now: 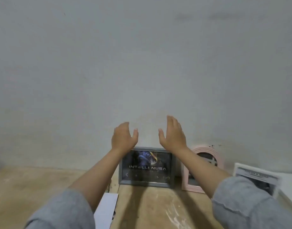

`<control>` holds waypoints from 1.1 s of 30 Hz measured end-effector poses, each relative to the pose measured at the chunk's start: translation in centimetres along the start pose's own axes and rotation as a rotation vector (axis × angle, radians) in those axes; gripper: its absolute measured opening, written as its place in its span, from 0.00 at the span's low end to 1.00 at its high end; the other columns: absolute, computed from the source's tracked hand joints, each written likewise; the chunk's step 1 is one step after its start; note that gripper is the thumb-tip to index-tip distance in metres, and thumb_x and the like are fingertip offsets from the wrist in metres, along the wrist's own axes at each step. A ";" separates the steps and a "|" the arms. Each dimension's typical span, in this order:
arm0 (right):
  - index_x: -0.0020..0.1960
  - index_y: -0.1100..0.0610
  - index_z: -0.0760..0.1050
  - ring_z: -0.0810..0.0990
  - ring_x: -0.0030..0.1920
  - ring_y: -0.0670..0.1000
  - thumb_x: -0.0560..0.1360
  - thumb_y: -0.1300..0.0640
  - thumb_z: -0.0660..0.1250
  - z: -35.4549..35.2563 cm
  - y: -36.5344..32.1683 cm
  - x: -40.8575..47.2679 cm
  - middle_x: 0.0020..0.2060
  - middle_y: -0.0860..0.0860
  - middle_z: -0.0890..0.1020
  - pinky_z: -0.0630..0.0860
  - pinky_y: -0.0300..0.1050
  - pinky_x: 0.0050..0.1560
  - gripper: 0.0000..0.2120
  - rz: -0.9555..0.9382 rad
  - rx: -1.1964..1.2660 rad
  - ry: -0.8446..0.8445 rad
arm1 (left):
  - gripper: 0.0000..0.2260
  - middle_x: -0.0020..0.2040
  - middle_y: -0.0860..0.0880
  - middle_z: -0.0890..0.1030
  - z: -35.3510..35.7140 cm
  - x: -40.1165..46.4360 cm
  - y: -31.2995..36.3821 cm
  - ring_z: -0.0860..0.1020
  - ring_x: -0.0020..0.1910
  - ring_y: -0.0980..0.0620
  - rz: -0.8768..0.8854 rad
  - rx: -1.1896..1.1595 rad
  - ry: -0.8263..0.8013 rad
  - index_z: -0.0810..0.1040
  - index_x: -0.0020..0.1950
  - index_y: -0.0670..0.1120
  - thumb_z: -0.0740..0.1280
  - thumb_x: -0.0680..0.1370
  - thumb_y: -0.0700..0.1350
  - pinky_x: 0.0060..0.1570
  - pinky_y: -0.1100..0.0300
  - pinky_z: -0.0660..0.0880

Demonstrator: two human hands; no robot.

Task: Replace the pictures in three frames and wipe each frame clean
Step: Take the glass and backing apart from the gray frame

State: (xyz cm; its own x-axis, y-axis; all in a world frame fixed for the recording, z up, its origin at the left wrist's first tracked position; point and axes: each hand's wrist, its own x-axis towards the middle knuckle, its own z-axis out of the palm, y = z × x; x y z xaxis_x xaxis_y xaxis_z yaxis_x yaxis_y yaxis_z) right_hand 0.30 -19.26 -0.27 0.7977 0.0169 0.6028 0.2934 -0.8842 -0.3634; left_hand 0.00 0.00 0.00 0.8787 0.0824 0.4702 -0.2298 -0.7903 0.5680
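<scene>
A grey picture frame [146, 167] with a dark picture reading "INTELLI NUSA" stands upright against the wall. To its right stands a pink arched frame [213, 156], partly hidden by my right forearm. A white frame [256, 175] leans further right. My left hand [123, 138] and my right hand [172, 133] are both raised in front of the wall above the grey frame, palms facing each other, fingers relaxed, holding nothing.
The frames stand on a wooden tabletop [34, 187] against a plain grey wall [142, 63]. A white sheet of paper [106, 210] lies near the front under my left forearm. A white surface [290, 184] adjoins the table at the right.
</scene>
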 end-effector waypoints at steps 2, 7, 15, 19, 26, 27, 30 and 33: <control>0.74 0.63 0.55 0.62 0.70 0.61 0.77 0.51 0.60 2.1 1.2 -0.9 0.71 0.61 0.63 0.63 0.55 0.69 0.31 0.111 0.040 -0.076 | 0.24 0.66 0.41 0.74 1.9 -0.2 -1.3 0.71 0.66 0.41 -0.116 -0.023 -0.013 0.68 0.69 0.38 0.62 0.78 0.52 0.62 0.51 0.69; 0.74 0.63 0.53 0.59 0.71 0.60 0.77 0.51 0.59 8.4 5.7 -4.5 0.71 0.60 0.60 0.61 0.53 0.70 0.32 0.304 0.078 -0.220 | 0.21 0.60 0.40 0.75 7.4 -1.4 -5.9 0.74 0.60 0.40 -0.322 -0.032 -0.088 0.71 0.63 0.38 0.64 0.77 0.51 0.56 0.50 0.73; 0.75 0.64 0.46 0.57 0.73 0.61 0.77 0.51 0.62 16.0 11.9 -8.0 0.73 0.60 0.57 0.59 0.51 0.70 0.37 0.644 0.112 -0.283 | 0.23 0.57 0.35 0.74 14.9 -2.1 -11.7 0.75 0.56 0.35 -0.575 -0.010 -0.160 0.70 0.60 0.35 0.68 0.74 0.50 0.55 0.45 0.75; 0.75 0.65 0.44 0.63 0.70 0.62 0.76 0.50 0.62 18.9 13.8 -9.1 0.71 0.62 0.61 0.66 0.56 0.67 0.39 0.676 0.139 -0.285 | 0.23 0.56 0.37 0.76 17.7 -1.9 -14.4 0.76 0.55 0.36 -0.656 -0.080 -0.166 0.69 0.60 0.37 0.70 0.72 0.49 0.54 0.43 0.76; 0.75 0.66 0.47 0.72 0.62 0.64 0.71 0.50 0.65 21.7 15.0 -10.2 0.67 0.65 0.67 0.72 0.54 0.61 0.43 0.689 0.236 -0.190 | 0.23 0.56 0.41 0.78 19.7 -1.0 -17.2 0.78 0.54 0.41 -0.741 -0.191 -0.145 0.69 0.60 0.42 0.72 0.69 0.45 0.54 0.44 0.78; 0.75 0.67 0.47 0.71 0.62 0.64 0.71 0.50 0.64 21.9 15.1 -10.4 0.67 0.66 0.67 0.71 0.53 0.61 0.43 0.679 0.245 -0.180 | 0.23 0.55 0.42 0.79 19.9 -1.0 -17.4 0.78 0.53 0.42 -0.733 -0.197 -0.133 0.70 0.60 0.42 0.73 0.69 0.44 0.54 0.45 0.78; 0.74 0.69 0.49 0.71 0.63 0.65 0.71 0.50 0.64 22.0 15.2 -10.4 0.66 0.67 0.67 0.70 0.53 0.62 0.42 0.660 0.256 -0.164 | 0.22 0.55 0.42 0.78 19.8 -1.2 -17.0 0.78 0.52 0.43 -0.728 -0.227 -0.122 0.70 0.62 0.40 0.72 0.70 0.39 0.53 0.48 0.78; 0.75 0.66 0.51 0.72 0.62 0.64 0.74 0.47 0.60 20.9 14.8 -10.1 0.65 0.64 0.69 0.73 0.55 0.60 0.38 0.616 0.255 -0.161 | 0.19 0.56 0.40 0.77 19.3 -1.4 -16.7 0.77 0.54 0.41 -0.711 -0.229 -0.087 0.69 0.63 0.39 0.67 0.73 0.38 0.53 0.48 0.77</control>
State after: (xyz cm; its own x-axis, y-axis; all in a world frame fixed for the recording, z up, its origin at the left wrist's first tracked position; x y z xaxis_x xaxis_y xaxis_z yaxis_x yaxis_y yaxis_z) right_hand 7.56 -22.79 -26.56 0.9215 -0.3673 0.1263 -0.1400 -0.6175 -0.7741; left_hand 10.71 1.39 -23.19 0.8754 0.4701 -0.1122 0.3327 -0.4179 0.8453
